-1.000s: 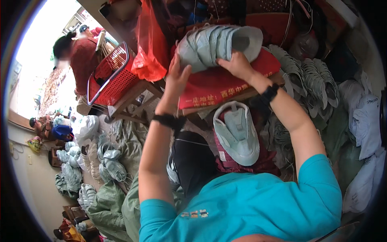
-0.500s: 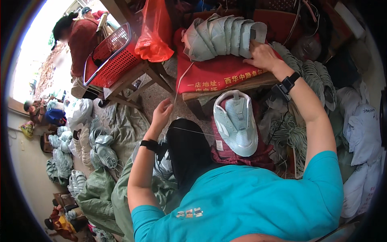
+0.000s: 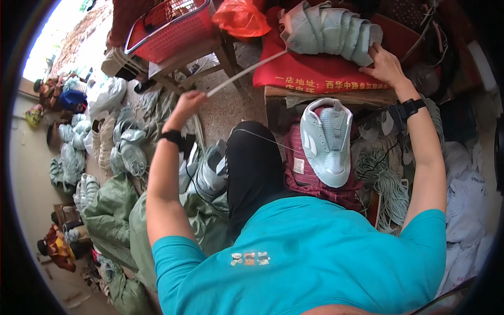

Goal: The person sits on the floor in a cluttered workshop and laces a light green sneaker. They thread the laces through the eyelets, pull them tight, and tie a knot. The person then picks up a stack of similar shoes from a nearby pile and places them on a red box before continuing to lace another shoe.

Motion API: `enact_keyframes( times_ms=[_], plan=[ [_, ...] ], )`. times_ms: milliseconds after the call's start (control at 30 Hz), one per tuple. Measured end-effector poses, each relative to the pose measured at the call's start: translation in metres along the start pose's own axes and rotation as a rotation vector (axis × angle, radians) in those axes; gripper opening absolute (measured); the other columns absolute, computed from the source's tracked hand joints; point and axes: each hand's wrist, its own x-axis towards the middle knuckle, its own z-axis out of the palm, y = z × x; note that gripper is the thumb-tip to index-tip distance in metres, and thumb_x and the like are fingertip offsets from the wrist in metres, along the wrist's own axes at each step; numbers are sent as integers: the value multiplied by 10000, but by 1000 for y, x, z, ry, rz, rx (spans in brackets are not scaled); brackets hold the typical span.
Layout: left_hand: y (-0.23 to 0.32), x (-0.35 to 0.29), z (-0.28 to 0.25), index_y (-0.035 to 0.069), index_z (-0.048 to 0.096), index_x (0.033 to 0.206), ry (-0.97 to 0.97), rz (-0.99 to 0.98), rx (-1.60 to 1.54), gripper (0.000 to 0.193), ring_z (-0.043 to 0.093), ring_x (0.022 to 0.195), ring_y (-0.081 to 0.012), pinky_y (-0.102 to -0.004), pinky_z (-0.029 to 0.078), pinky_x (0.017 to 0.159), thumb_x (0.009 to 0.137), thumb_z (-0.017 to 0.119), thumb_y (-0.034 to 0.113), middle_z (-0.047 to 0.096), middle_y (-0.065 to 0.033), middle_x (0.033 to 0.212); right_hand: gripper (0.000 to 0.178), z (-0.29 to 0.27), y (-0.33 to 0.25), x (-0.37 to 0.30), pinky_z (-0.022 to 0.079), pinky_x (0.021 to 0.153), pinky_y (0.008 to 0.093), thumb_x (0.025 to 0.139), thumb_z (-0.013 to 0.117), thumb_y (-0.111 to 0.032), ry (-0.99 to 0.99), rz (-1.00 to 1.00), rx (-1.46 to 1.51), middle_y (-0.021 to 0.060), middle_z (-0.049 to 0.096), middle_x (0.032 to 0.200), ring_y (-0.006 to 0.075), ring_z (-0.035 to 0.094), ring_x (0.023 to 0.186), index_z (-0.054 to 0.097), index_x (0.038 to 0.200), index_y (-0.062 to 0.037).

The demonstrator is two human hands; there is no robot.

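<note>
A nested stack of pale grey-green shoe upper pieces [image 3: 332, 32] lies on a red cloth [image 3: 315, 71] over a wooden stand. My right hand [image 3: 386, 68] grips the right end of this stack, fingers at its edge. My left hand [image 3: 190, 104], closed in a fist, holds a pale cord [image 3: 247, 72] stretched taut toward the stack's left end. Nearer to me, a light blue shoe [image 3: 329, 149] rests toe toward me on maroon striped cloth [image 3: 300, 167]. A thin thread runs from my black-trousered knee to that cloth.
A red plastic basket [image 3: 170, 37] stands on a wooden stool at the upper left, beside a red plastic bag [image 3: 241, 18]. Bundles of cord [image 3: 386, 181] and white sacks [image 3: 464, 194] lie at the right. Green sacks [image 3: 113, 207] and bagged shoe parts fill the left; people sit beyond.
My left hand has closed on the cord and drawn it left and slightly up, pulling it tight. My right hand stays at the stack's right end. The view has shifted.
</note>
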Motion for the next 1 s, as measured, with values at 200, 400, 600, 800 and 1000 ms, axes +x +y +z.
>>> enact_keyframes(
  times_ms=[200, 400, 600, 800, 1000],
  plan=[
    [114, 23, -40, 21, 688, 933, 273, 428, -65, 245, 556, 752, -77, -236, 451, 681, 958, 602, 249, 641, 22, 831, 512, 4, 2, -9, 531, 816, 445, 755, 741, -354, -9, 86, -32, 142, 572, 1119, 358, 625, 983, 597, 1165, -83],
    [151, 27, -26, 17, 706, 1020, 473, 739, -28, 206, 597, 832, -51, -206, 480, 748, 949, 626, 194, 688, -1, 906, 466, 18, 57, -29, 524, 809, 449, 811, 692, -329, 179, 223, -104, 114, 583, 1098, 352, 618, 1000, 583, 1207, -109],
    [95, 39, -10, 45, 687, 1073, 240, 668, 191, 244, 587, 823, -82, -241, 480, 740, 914, 685, 230, 656, -16, 890, 439, 6, 88, -78, 500, 870, 422, 841, 672, -346, 117, 322, -73, 112, 607, 1108, 325, 608, 1038, 600, 1198, -100],
    [56, -18, 66, 34, 688, 1069, 280, 534, 124, 179, 589, 848, -83, -233, 465, 754, 958, 630, 162, 649, -18, 953, 357, 26, 41, -138, 488, 875, 402, 862, 643, -314, 124, 76, 194, 111, 618, 1118, 303, 599, 1015, 629, 1149, -101],
    [113, -106, 166, 6, 672, 1004, -76, 646, 293, 124, 617, 929, -226, -307, 472, 846, 891, 637, 39, 648, -109, 992, 128, 64, -1, -233, 504, 735, 446, 859, 598, -173, 198, 519, 309, 103, 604, 989, 354, 618, 866, 615, 940, -75]
  ],
)
